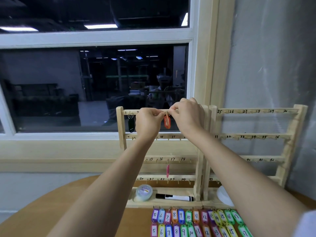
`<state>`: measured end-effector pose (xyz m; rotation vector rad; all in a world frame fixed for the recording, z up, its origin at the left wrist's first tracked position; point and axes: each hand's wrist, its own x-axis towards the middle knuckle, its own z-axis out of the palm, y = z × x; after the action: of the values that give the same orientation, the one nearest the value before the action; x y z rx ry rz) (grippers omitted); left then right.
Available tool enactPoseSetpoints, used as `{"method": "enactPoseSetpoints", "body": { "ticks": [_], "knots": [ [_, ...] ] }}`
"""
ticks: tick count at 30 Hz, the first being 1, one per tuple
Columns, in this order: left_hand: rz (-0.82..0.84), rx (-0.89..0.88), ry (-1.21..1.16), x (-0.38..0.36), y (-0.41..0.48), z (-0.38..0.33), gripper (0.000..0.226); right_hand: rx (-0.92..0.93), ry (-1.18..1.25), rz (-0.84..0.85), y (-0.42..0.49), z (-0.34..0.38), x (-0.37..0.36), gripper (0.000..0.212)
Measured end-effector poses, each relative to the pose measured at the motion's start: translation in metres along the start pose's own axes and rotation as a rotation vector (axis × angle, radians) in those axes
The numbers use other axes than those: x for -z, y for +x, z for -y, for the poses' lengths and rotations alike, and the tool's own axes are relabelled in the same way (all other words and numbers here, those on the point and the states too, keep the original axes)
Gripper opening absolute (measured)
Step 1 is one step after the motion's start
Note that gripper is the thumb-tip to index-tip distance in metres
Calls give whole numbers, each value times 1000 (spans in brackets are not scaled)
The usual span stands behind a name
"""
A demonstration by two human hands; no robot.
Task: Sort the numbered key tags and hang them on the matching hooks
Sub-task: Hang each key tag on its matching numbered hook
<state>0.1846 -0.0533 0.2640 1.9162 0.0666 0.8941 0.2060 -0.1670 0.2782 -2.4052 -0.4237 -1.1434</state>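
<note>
Backdrop: dark window (85, 82) behind a wooden rack (120, 127) on a round table (102, 202).
Tag: orange tag (167, 122) dangles at centre frame, under the rack's top rail.
Left hand (148, 124): pinches the tag's ring.
Right hand (188, 117): pinches the same ring.
Tip: probably best to steady the ring, slide it fully over the hook, and confirm the number matches.

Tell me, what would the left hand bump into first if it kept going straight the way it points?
Probably the wooden top rail: the left hand pinches the ring of the orange tag right by it. Beyond lies window glass; depth is unclear.
</note>
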Motion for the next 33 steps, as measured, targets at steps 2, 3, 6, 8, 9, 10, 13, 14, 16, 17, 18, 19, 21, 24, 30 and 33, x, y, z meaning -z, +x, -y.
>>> {"method": "enactPoseSetpoints", "body": {
  "ticks": [2,3,6,8,9,10,13,14,16,17,18,19,21,24,30,33],
  "knots": [
    [-1,-8,38,0,-2,4,11,21,-53,29,-2,-1,0,20],
    [-2,-9,66,1,-3,6,11,28,-66,50,-4,-1,1,18],
    [3,-30,136,5,-11,14,13,43,-47,80,-16,-5,5,17],
    [28,-54,163,11,-23,20,13,40,4,92,-30,-9,6,18],
    [52,-63,183,14,-30,24,13,35,20,113,-39,-12,4,20],
    [83,-65,201,16,-38,29,13,30,28,140,-50,-14,3,20],
    [166,-27,246,22,-63,56,13,-6,88,244,-89,-22,-5,17],
    [187,-2,263,23,-71,69,13,-21,109,287,-103,-25,-7,16],
    [242,49,280,25,-89,96,13,-38,125,374,-130,-30,-14,14],
    [271,75,293,25,-97,110,13,-41,125,415,-142,-33,-18,13],
    [296,104,315,26,-106,123,13,-44,119,453,-153,-34,-22,13],
    [314,133,338,26,-114,135,12,-51,109,489,-163,-36,-27,12],
    [345,174,373,26,-127,156,10,-73,100,544,-180,-40,-37,11],
    [408,217,439,23,-141,183,12,-107,102,618,-202,-43,-51,12],
    [492,247,484,5,-149,219,23,-127,146,689,-227,-41,-77,13],
    [522,211,479,-4,-148,227,21,-119,150,727,-235,-36,-90,13]
  ]
}}
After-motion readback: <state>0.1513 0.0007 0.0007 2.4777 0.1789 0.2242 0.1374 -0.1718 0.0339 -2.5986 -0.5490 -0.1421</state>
